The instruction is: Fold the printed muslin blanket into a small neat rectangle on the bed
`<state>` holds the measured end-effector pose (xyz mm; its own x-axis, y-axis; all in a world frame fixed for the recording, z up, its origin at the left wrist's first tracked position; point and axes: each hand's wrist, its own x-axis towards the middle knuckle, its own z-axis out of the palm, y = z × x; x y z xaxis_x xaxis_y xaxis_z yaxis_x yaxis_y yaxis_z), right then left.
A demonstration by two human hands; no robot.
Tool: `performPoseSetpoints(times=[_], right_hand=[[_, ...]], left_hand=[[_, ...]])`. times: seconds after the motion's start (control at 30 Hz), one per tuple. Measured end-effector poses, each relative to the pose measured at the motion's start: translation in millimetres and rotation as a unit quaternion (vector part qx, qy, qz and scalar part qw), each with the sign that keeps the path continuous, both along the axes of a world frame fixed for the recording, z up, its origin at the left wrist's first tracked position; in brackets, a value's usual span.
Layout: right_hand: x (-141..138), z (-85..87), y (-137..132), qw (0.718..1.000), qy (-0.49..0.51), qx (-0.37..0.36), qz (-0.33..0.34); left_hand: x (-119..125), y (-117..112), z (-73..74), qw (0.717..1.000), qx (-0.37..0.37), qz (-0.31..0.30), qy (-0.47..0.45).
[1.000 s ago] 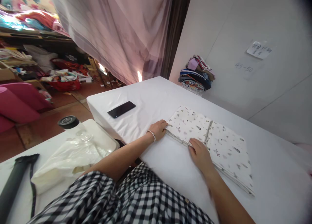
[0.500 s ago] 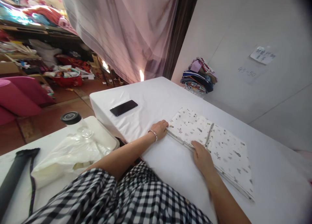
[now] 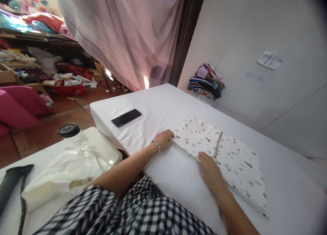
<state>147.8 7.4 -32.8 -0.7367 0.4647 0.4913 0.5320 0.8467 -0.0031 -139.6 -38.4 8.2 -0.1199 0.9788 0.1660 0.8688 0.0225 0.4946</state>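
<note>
A white cloth (image 3: 241,168) with small grey printed figures lies folded in two flat, layered halves, a narrow groove between them. At the left half's near left corner, my left hand (image 3: 165,140) has its fingers closed on the edge; a bracelet circles the wrist. My right hand (image 3: 211,170) is at the same half's near edge, close to the groove, its fingers bent over the layers. Its thumb is hidden from view. Under the cloth is the white-covered table (image 3: 163,102).
A black phone (image 3: 126,117) lies on the table's left part. On a lower surface at left are a black-lidded bottle (image 3: 68,130), a plastic bag (image 3: 63,175) and a dark umbrella-like item (image 3: 12,184). Folded fabrics (image 3: 205,83) are stacked by the wall.
The view has shifted slightly, so the table and phone appear a little lower and further left. Both hands keep their places at the cloth's near edge.
</note>
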Motion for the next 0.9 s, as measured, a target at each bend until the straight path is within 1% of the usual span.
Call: performPoseSetpoints(times=[0.1,0.2,0.27,0.33,0.37,0.43,0.53,0.6,0.63,0.7,0.77,0.83,0.9], right_hand=[[0.8,-1.1,-2.3,1.000,-0.022,0.003,-0.004],[1.6,-3.3,-4.5,0.999,-0.037,0.003,-0.007],[1.8,-5.4,-5.4,0.999,-0.046,0.007,-0.012],[1.9,-7.4,-6.1,0.998,-0.060,0.008,-0.017],[1.9,-8.3,-6.3,0.998,-0.068,0.007,-0.019],[2.1,-9.5,-6.8,0.996,-0.084,0.002,-0.022],[2.4,-10.0,-7.7,0.994,-0.104,-0.005,-0.025],[2.1,-9.7,-8.6,0.993,-0.113,-0.009,-0.030],[1.7,-9.4,-9.0,0.993,-0.116,-0.012,-0.032],[0.4,-8.8,-9.9,0.992,-0.117,-0.020,-0.036],[-1.3,-8.1,-10.6,0.992,-0.114,-0.029,-0.037],[-2.6,-7.4,-10.9,0.992,-0.114,-0.036,-0.035],[-3.2,-6.7,-11.0,0.992,-0.116,-0.038,-0.031]], left_hand=[[-8.5,5.5,2.7,0.998,-0.025,0.013,-0.059],[-12.0,18.5,13.4,0.996,-0.020,0.022,-0.083],[-7.4,31.7,21.8,0.998,0.010,-0.003,-0.060],[2.0,47.1,26.2,0.997,0.038,-0.059,-0.011],[7.3,54.7,25.8,0.995,0.042,-0.088,0.020],[15.8,67.7,19.5,0.990,0.006,-0.124,0.072],[19.4,77.8,3.5,0.982,-0.096,-0.136,0.093],[16.9,79.3,-3.0,0.979,-0.123,-0.139,0.087],[15.4,79.8,-3.4,0.978,-0.126,-0.141,0.085],[13.8,83.8,2.2,0.978,-0.137,-0.134,0.080],[15.6,94.6,13.5,0.980,-0.144,-0.109,0.080],[21.1,113.5,25.3,0.984,-0.123,-0.090,0.095],[28.7,137.9,32.4,0.984,-0.084,-0.099,0.124]])
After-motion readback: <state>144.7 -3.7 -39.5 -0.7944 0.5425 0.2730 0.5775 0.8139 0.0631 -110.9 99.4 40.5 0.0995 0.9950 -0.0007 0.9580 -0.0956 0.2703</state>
